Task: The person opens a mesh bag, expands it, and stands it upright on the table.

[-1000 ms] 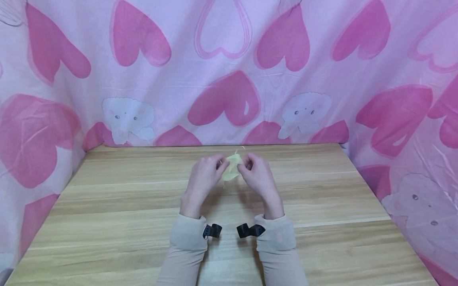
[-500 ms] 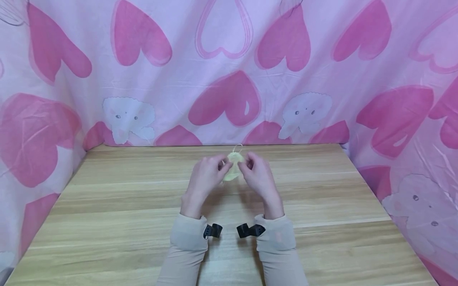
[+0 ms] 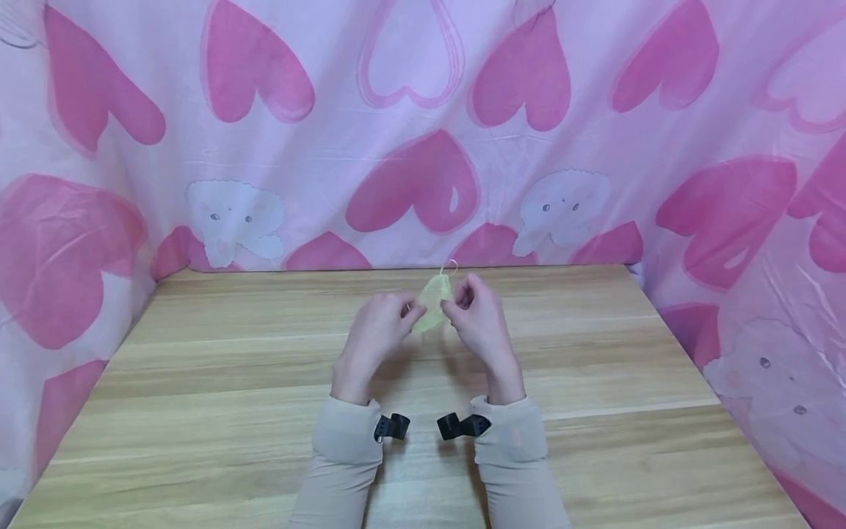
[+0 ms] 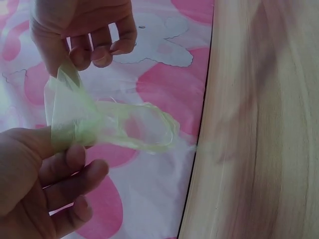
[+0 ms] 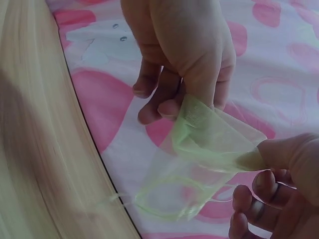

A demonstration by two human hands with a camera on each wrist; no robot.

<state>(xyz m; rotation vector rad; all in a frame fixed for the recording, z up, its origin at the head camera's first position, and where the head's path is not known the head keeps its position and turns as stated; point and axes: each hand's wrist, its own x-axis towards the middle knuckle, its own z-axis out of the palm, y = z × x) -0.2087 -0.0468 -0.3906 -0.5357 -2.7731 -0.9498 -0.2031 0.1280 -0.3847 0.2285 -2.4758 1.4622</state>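
A small sheer pale yellow-green organza drawstring pouch (image 3: 435, 300) is held up above the far part of the table. My left hand (image 3: 377, 330) pinches one side of it between thumb and finger. Opposite, my right hand (image 3: 481, 323) pinches the other side the same way. In the left wrist view the pouch (image 4: 124, 124) is stretched between the two hands, and its see-through body hangs away from the fingertips. The right wrist view shows the pouch's pinched edge (image 5: 199, 129) pulled wide between both thumbs. A thin string loop (image 3: 449, 266) sticks out at its far end.
Under the hands lies a wood-grain table (image 3: 231, 411). A pink curtain (image 3: 410, 169) with hearts and cartoon animals hangs behind it and along both sides. Black wrist cameras (image 3: 394, 427) sit on both beige sleeves (image 3: 350, 441).
The pouch shows more fully between the hands, its string loop tilting to the right. My right hand has risen slightly; the left has barely moved.
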